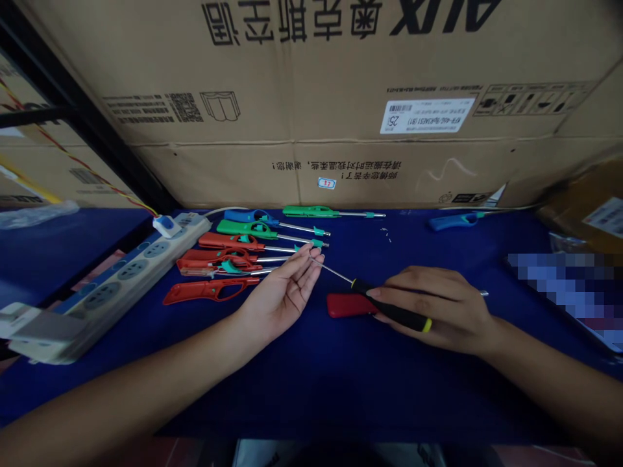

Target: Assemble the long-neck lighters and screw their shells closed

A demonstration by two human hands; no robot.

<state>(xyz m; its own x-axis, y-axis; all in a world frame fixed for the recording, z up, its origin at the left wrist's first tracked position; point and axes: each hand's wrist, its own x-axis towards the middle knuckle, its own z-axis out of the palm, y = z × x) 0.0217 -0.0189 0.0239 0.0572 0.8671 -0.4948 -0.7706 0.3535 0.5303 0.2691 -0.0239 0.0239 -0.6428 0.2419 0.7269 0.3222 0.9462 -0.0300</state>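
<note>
My right hand (433,305) grips a screwdriver (402,316) by its black handle with yellow ends. Its thin metal shaft points left, toward my left hand (282,292). There the thumb and forefinger are pinched together at the screwdriver's tip; whatever small thing lies between them is too small to make out. Beneath my right hand a red gas lighter (350,305) lies on the blue table, mostly covered, its metal end showing past the knuckles. Left of centre, several long-necked lighters lie in a row, among them a green lighter (243,228) and a red lighter (211,290).
A white power strip (131,272) with plugs runs along the left. Behind stands a large cardboard box (253,149). Another green lighter (311,211) and a blue lighter (455,221) lie along it. Small white bits (387,235) are scattered nearby. A brown package (588,201) sits at right.
</note>
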